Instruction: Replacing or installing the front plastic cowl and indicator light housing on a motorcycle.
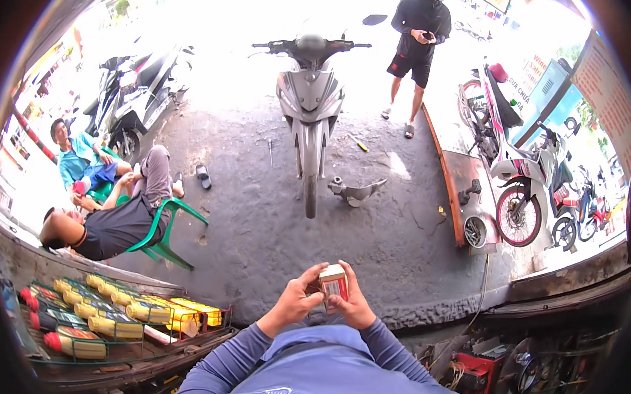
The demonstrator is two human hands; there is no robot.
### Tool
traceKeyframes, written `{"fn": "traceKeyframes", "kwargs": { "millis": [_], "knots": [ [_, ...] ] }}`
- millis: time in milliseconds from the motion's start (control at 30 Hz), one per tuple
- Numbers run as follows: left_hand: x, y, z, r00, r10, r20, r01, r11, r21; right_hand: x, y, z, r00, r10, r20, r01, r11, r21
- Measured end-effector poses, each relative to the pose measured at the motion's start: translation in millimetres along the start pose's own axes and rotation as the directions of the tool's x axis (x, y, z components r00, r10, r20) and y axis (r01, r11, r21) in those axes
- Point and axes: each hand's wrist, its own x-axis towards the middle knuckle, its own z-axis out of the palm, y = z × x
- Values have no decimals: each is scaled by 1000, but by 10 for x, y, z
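Observation:
A small red and white cardboard box is held upright in front of my body, at the lower middle of the head view. My left hand grips it from the left, with the thumb against its side. From the right, my right hand closes round the same box, fingers behind it. Whatever may be inside the box is hidden. Beyond my hands a grey motor scooter stands facing me, its front wheel turned my way. A loose grey scooter body part lies on the floor beside that wheel.
A yellow-handled screwdriver and a thin metal tool lie on the floor. Two people sit on green chairs at left; a person stands at back right. Bottles fill a wire rack. A white-and-pink motorbike stands at right.

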Motion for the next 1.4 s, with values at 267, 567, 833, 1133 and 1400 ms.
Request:
{"fn": "traceKeyframes", "kwargs": {
  "millis": [267,567,833,1133,1400],
  "knots": [
    [1054,283,-29,898,205,-389,-253,964,-77,1180,-685,-428,998,-19,60,12,993,113],
    [1657,364,-148,935,152,-321,-187,979,-80,1675,-905,-825,994,-100,52,101,994,-29],
    [1949,316,-159,978,90,-191,-160,905,-393,1918,-1070,-975,1000,-19,-15,13,937,-350],
    [1893,267,-398,958,84,-274,-238,763,-601,2028,-1345,-1123,999,3,45,2,992,-128],
    [1788,178,-409,971,133,-196,-237,563,-792,2035,-1044,-938,990,-141,-10,137,973,-185]
  ]
}}
